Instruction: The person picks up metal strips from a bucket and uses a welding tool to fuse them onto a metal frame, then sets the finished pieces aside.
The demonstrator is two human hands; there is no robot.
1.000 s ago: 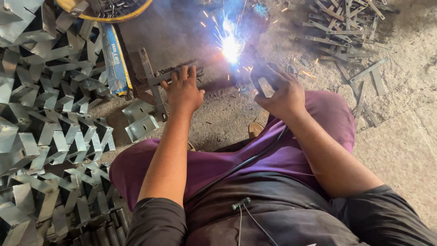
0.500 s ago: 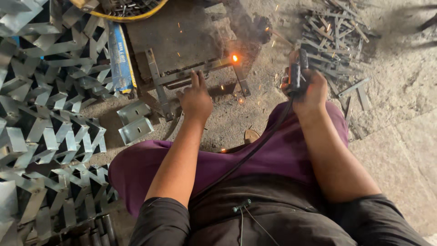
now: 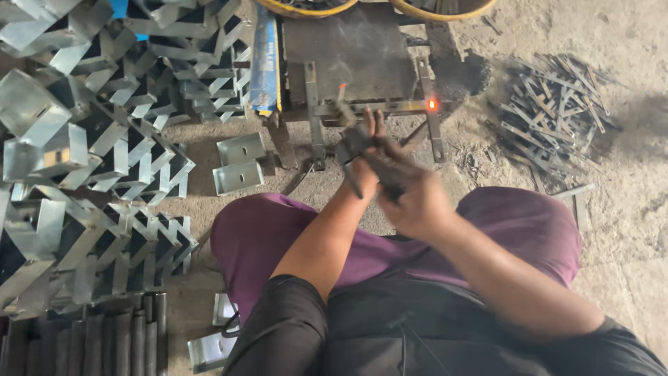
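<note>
Person's squatting on the floor (image 3: 626, 230) in purple trousers, both hands bunched together just in front of the knees. The right hand (image 3: 417, 205) has its fingers wrapped round a dark welding holder (image 3: 372, 163); it's blurred, so I can't tell how tight. The left hand (image 3: 367, 150) is right up against the tool's front end, fingers half hidden behind it, so no idea if it's gripping or just steadying.

Just past the hands there's a flat steel frame (image 3: 376, 108) on a dark plate, with one spot glowing orange (image 3: 432, 104). That's the worry, I reckon: bare hands very near hot metal, no gloves, and the holder's tip close to the left fingers. One slip and it's a burn.

No real containers. A yellow-rimmed tub (image 3: 306, 8) pokes in at the top edge, contents unclear. Otherwise there's a heap of folded sheet brackets (image 3: 90, 139) on the left and a loose pile of metal strips (image 3: 550, 111) on the right.
</note>
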